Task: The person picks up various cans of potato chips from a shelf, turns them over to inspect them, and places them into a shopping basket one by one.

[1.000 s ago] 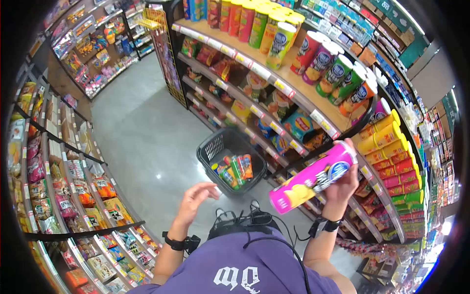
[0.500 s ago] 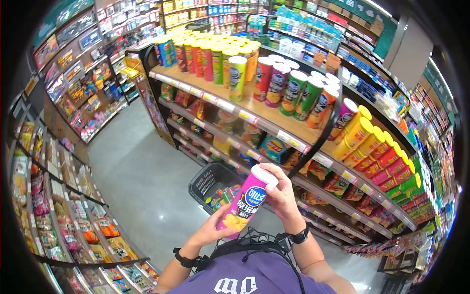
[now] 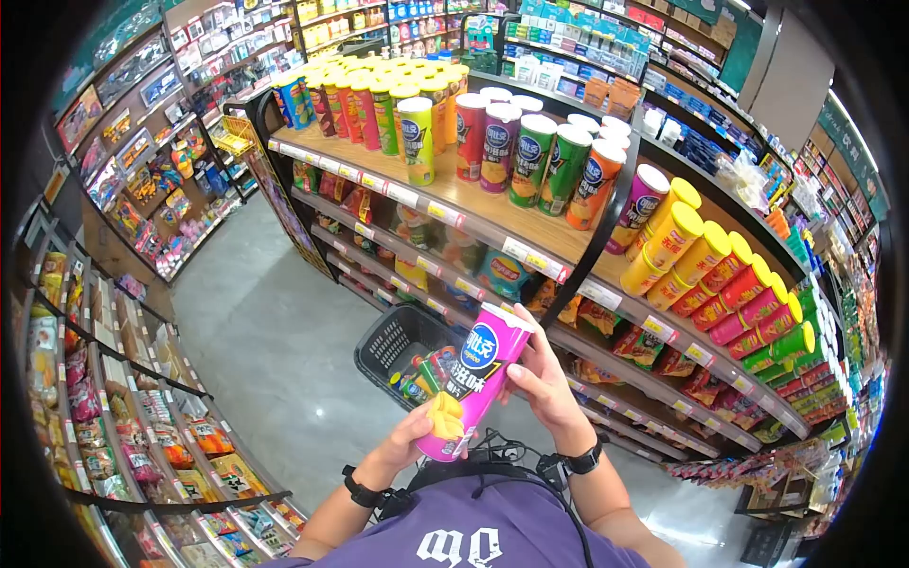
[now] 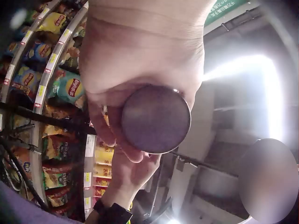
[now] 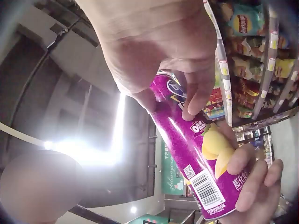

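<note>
The pink chip canister (image 3: 473,377) sits just below the centre of the head view, held in the air in front of the person's purple shirt (image 3: 492,532). It is tilted, with its pale lid end toward the upper right and its base toward the lower left. The left hand (image 3: 417,437) grips the lower end, with its fingers curled round the body beside the printed barcode, as the right wrist view shows (image 5: 252,186). The right hand (image 3: 542,381) is clamped on the upper part, with its thumb and fingers closed against the canister wall (image 5: 196,154). In the left wrist view the round metal base (image 4: 156,119) of the canister faces the camera, and the left hand (image 4: 140,56) is wrapped round it from above. Behind the canister, lower in the aisle, a black mesh basket (image 3: 379,352) stands on the grey floor (image 3: 275,350) and holds several packets. Above and to the right, a wooden shelf (image 3: 473,216) carries a row of upright canisters (image 3: 530,156) in red, green and orange. Further right, yellow and red canisters (image 3: 682,237) lie on their sides with their lids outward. Bagged snacks fill the lower shelves and the rack (image 3: 104,398) along the left edge of the frame.
</note>
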`<state>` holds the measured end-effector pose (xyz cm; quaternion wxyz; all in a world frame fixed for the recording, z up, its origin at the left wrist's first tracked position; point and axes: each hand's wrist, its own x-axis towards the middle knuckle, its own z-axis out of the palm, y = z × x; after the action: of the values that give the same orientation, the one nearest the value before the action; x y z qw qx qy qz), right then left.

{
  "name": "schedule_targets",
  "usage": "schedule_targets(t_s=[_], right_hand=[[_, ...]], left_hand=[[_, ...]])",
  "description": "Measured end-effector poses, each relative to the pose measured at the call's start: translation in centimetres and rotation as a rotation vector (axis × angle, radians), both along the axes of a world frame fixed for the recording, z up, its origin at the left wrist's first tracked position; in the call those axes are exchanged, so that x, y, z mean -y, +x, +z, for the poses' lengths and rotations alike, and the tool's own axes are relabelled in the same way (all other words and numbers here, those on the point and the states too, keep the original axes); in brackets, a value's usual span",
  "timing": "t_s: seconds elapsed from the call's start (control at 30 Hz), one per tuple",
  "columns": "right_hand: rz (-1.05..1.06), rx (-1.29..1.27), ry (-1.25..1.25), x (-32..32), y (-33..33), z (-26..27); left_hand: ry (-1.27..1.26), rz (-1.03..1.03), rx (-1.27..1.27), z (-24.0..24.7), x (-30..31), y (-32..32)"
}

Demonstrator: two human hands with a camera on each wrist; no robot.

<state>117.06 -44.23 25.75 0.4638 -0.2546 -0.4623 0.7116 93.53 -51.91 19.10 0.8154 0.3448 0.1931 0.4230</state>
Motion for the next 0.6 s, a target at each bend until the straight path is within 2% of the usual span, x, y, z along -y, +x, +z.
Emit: schedule_targets(t_s=[0.2,0.37,0.6], right_hand=[[-0.007,-0.017,-0.030,-0.1,3.3,-0.1],[-0.019,-0.026,-0.060,-0.5,6.3,-0.3],[0.007,0.017,-0.067,-1.1,10.0,-1.1]], left_hand=[[-0.008,-0.010,-0.017,-0.9,-0.3,3.5],[-0.019,0.070,-0.043,-0.3,0.0,8.1],[0.051,0.078,-0.065,-2.0,0.0,10.8]])
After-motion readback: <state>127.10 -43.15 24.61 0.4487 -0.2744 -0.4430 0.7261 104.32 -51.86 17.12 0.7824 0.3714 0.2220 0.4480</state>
